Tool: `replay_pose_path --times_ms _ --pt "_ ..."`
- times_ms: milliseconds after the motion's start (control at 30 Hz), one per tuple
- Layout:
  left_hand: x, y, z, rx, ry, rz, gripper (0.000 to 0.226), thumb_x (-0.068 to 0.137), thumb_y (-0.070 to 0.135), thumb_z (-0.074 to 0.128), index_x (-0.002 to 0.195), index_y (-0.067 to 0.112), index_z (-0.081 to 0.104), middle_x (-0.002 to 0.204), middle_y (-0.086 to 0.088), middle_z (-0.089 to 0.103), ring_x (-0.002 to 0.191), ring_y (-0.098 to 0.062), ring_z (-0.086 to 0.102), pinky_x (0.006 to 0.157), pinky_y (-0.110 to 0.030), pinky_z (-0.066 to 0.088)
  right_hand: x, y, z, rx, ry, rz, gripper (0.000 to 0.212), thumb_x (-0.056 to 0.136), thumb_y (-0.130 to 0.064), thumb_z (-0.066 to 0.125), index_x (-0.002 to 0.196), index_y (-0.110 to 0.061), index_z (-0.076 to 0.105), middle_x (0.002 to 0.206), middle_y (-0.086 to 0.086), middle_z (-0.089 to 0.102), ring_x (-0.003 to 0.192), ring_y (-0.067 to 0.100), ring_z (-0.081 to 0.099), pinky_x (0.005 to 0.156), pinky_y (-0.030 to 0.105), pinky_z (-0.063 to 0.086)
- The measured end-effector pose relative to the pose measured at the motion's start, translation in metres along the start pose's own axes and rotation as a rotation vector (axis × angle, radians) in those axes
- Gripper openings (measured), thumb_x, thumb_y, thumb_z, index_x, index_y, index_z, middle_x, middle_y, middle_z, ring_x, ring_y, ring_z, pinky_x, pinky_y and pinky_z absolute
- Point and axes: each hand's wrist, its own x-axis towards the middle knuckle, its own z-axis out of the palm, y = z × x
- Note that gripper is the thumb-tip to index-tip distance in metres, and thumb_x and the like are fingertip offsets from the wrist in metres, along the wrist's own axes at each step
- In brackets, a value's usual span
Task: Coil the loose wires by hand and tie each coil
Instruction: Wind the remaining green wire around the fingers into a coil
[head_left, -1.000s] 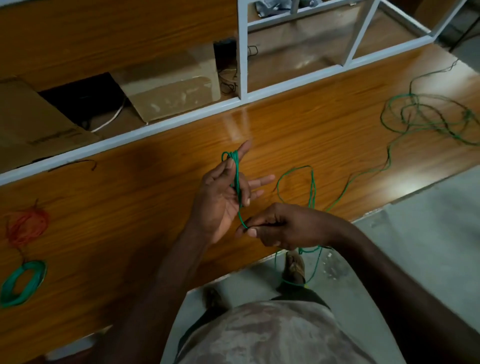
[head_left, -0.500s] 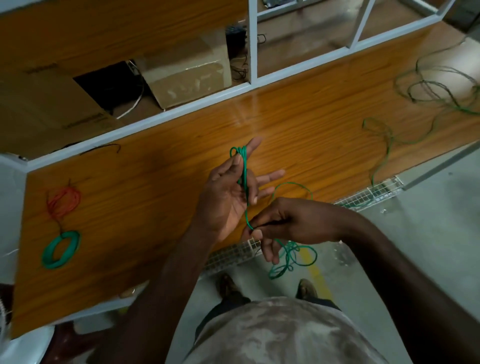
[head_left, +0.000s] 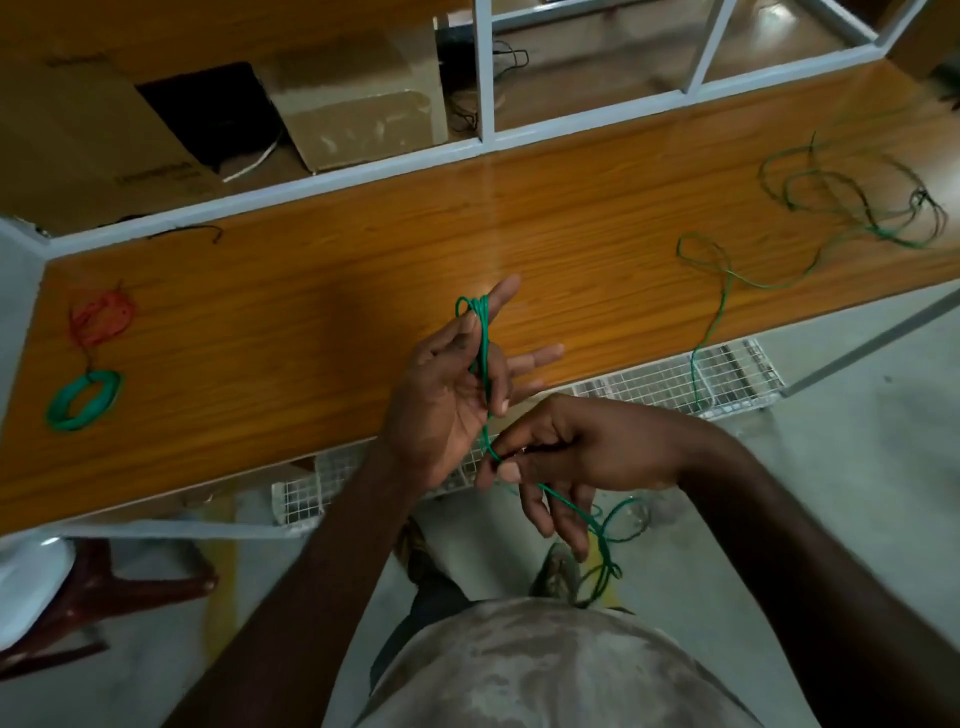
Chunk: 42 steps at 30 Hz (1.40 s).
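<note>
Green wire — winding step, a few turns on, no tie yet. Left hand: fingers spread, thumb pressing the turns, which loop over the forefinger tip and down past the bent fingers. Right hand: thumb and forefinger pinched on the strand just below; slack trails from its lower fingers. Next — carry another turn up around the left fingertips.
</note>
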Motion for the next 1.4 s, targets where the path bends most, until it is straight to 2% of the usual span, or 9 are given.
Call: replay_pose_path --times_ms 100,300,433,600,700,833,1033,1200,1400 --pt "-0.003 -0.014 0.008 0.070 0.061 0.045 0.042 0.114 0.024 0.037 0.107 0.019 0.077 0.096 -0.034 0.070 0.120 -0.050 0.067 0.115 -0.066 0.043 -0.012 0.008 -0.002 -0.051 0.015 -0.028 0.024 0.111 -0.021 0.057 0.127 -0.004 0.066 0.077 0.017 0.071 0.046 0.020 0.059 0.056 0.033 0.048" --pt "0.005 -0.041 -0.001 0.749 0.145 0.087 0.041 0.114 0.031 0.038 0.100 0.018 0.074 0.078 0.013 0.068 0.111 -0.046 0.071 0.107 -0.052 0.055 -0.030 0.019 -0.015 -0.270 0.247 -0.053 0.021 0.108 -0.025 0.063 0.107 -0.007 0.075 0.067 -0.001 0.060 0.058 0.010 0.051 0.056 0.024 0.044" --pt "-0.001 -0.045 -0.017 1.079 0.077 -0.057 0.044 0.112 0.041 0.039 0.129 0.015 0.070 0.058 0.000 0.061 0.054 -0.015 0.063 0.063 -0.035 0.053 -0.037 0.029 -0.033 -0.485 0.523 -0.039 0.018 0.107 -0.022 0.064 0.100 -0.022 0.080 0.069 -0.003 0.065 0.059 0.000 0.051 0.056 0.017 0.039" --pt "-0.005 -0.032 -0.019 0.719 -0.146 -0.313 0.033 0.116 0.022 0.039 0.130 0.014 0.068 0.115 -0.025 0.076 0.080 -0.029 0.080 0.043 -0.020 0.032 -0.019 0.047 -0.045 -0.738 0.757 -0.078 0.015 0.107 -0.019 0.064 0.106 -0.021 0.078 0.084 -0.001 0.072 0.064 0.009 0.052 0.060 0.026 0.040" --pt "-0.011 -0.026 -0.014 0.517 -0.220 -0.437 0.040 0.116 0.022 0.037 0.140 0.009 0.065 0.068 -0.026 0.056 0.096 -0.042 0.077 0.077 -0.031 0.056 -0.012 0.053 -0.050 -0.807 0.782 -0.203 0.013 0.107 -0.015 0.064 0.111 -0.013 0.076 0.092 -0.001 0.062 0.072 0.004 0.048 0.066 0.013 0.034" --pt "-0.015 -0.021 -0.015 0.171 -0.264 -0.494 0.047 0.115 0.027 0.034 0.153 0.009 0.054 0.054 -0.012 0.022 0.084 -0.028 0.073 0.116 -0.066 0.041 -0.004 0.064 -0.058 -0.795 0.823 -0.255 0.021 0.111 -0.027 0.056 0.116 -0.014 0.071 0.101 0.004 0.064 0.088 0.019 0.063 0.073 0.031 0.044" --pt "0.000 -0.007 -0.002 -0.105 -0.258 -0.322 0.054 0.110 0.027 0.037 0.157 0.002 0.046 0.052 -0.004 0.026 0.079 -0.022 0.069 0.113 -0.075 0.038 0.014 0.078 -0.058 -0.672 0.779 -0.148 0.017 0.110 -0.017 0.056 0.123 -0.018 0.067 0.090 -0.004 0.074 0.072 0.000 0.064 0.066 0.033 0.050" --pt "0.013 0.007 -0.001 -0.045 -0.248 -0.279 0.055 0.109 0.029 0.041 0.157 0.003 0.046 0.050 -0.001 0.042 0.080 -0.024 0.070 0.111 -0.070 0.043 0.026 0.082 -0.062 -0.783 0.838 -0.178 0.025 0.099 -0.022 0.075 0.123 -0.014 0.077 0.138 0.008 0.064 0.122 0.027 0.063 0.105 0.035 0.046" --pt "0.016 0.015 0.006 -0.103 -0.237 -0.266 0.053 0.109 0.026 0.038 0.155 0.001 0.049 0.048 -0.004 0.038 0.077 -0.025 0.068 0.093 -0.045 0.059 0.027 0.064 -0.062 -0.318 0.942 -0.309 0.013 0.098 -0.018 0.076 0.110 -0.014 0.079 0.095 0.006 0.077 0.087 0.024 0.074 0.080 0.048 0.060"
